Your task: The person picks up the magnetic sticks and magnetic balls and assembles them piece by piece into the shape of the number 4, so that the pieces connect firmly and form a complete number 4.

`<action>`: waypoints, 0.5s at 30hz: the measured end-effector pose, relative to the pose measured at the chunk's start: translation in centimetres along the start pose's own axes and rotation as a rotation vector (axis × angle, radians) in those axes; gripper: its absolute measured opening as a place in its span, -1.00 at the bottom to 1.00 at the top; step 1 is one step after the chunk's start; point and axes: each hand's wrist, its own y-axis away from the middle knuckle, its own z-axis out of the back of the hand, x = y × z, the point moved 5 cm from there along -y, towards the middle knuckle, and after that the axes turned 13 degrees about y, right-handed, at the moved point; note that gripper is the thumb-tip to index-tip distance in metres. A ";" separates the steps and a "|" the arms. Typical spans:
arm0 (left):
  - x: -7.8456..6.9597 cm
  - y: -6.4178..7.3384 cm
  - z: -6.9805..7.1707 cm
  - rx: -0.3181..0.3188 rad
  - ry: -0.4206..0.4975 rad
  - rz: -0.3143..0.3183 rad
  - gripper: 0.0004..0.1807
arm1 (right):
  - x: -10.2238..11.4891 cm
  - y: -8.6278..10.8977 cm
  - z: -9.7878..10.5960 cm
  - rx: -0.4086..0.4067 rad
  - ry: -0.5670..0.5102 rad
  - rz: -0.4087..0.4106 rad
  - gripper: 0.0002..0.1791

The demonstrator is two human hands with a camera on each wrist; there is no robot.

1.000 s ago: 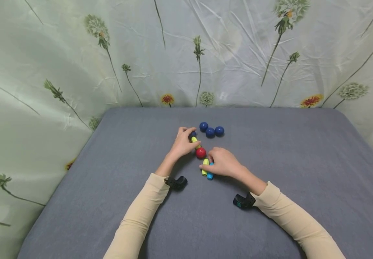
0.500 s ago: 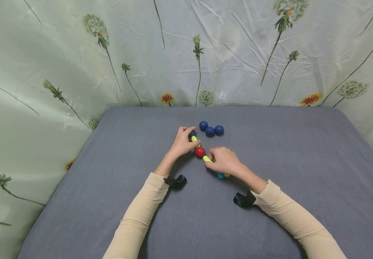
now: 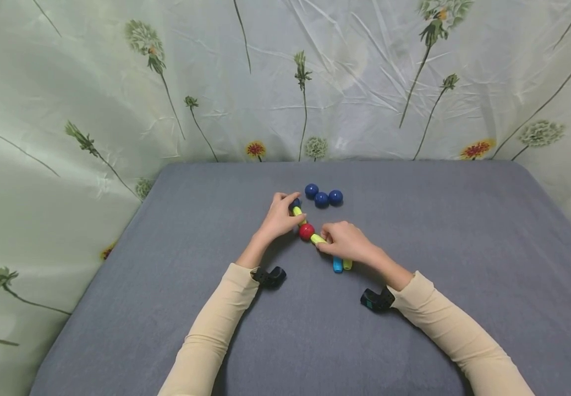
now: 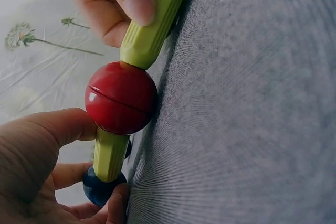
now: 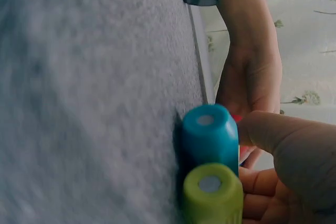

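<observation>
Clock taken from the red ball [image 3: 307,232], which sits mid-chain on the table [image 3: 166,330]. Left hand [image 3: 279,219]: fingers curled round the blue ball [image 4: 100,188] at eleven, thumb by the far yellow rod [image 3: 298,214]; thumb pressure I cannot tell. Right hand [image 3: 347,242]: pinching the near yellow rod [image 3: 317,239] at four, its end against the red ball. Main risk, my estimate: a sideways push from my right rolls the red ball and splits the far joint, since I see no finger bracing it. Second: dropping my right palm could knock the loose blue rod [image 3: 338,265] and loose yellow rod [image 3: 347,264], side by side at half past four. Three blue balls [image 3: 322,199] at one limit travel that way. Far edge at twelve stands well apart; surface runs broad toward three, six and nine.
</observation>
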 end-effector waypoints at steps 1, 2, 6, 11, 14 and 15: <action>0.0 0.0 0.0 -0.002 0.001 -0.003 -0.31 | 0.0 0.0 0.1 0.002 -0.002 0.007 -0.84; 0.0 0.0 0.0 -0.003 0.000 -0.005 -0.30 | -0.1 0.0 0.1 0.001 -0.002 0.018 -0.84; 0.0 -0.1 -0.1 -0.003 0.004 -0.009 -0.28 | -0.3 0.0 0.2 -0.001 -0.012 0.043 -0.86; 0.0 0.1 -0.2 0.000 0.012 -0.010 -0.28 | -0.5 0.0 0.3 -0.007 -0.027 0.068 -0.85; -0.1 0.7 -0.3 0.001 0.005 -0.011 -0.27 | -0.6 0.0 0.3 -0.009 -0.043 0.082 -0.85; -0.2 0.9 -0.4 0.004 0.003 -0.010 -0.25 | -0.7 0.0 0.2 -0.011 -0.051 0.084 -0.85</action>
